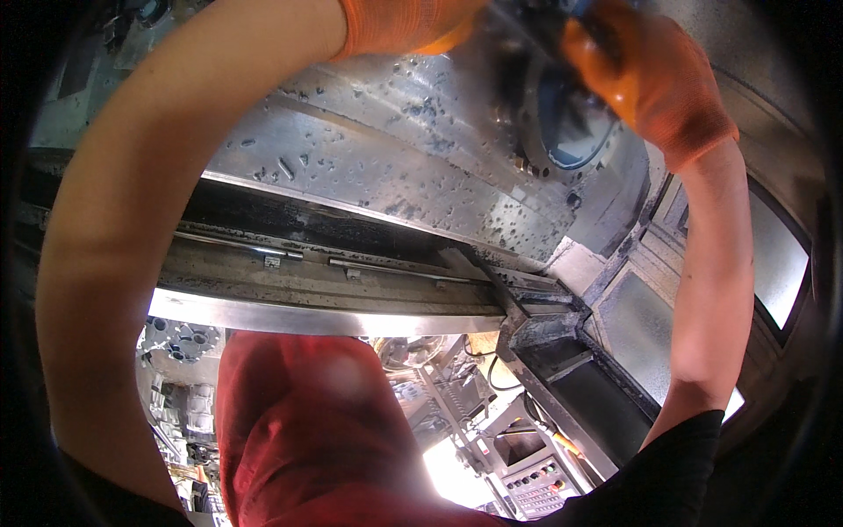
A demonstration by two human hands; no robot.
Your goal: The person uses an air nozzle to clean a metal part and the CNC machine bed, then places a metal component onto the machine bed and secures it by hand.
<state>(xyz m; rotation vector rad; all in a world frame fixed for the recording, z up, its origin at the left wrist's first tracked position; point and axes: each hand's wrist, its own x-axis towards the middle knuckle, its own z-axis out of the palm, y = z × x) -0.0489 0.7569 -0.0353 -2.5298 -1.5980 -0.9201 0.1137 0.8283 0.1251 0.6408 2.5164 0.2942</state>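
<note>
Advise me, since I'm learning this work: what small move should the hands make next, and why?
I'd probably steady the right hand near the blue-rimmed round part. The dark item by that hand is blurred, so its hold is hard to judge; the left hand is cut off by the upper edge, and dark specks litter the metal surface.

Orange gloves (678, 92), black sleeves (672, 470)

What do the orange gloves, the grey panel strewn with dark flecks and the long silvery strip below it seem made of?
Orange gloves: seemingly knitted fabric, given ribbed cuffs; shiny areas suggest rubbery coating. Grey panel: likely dull metal, judging by its streaky sheen. Silvery strip: probably smooth metal, from its bright glare.
</note>
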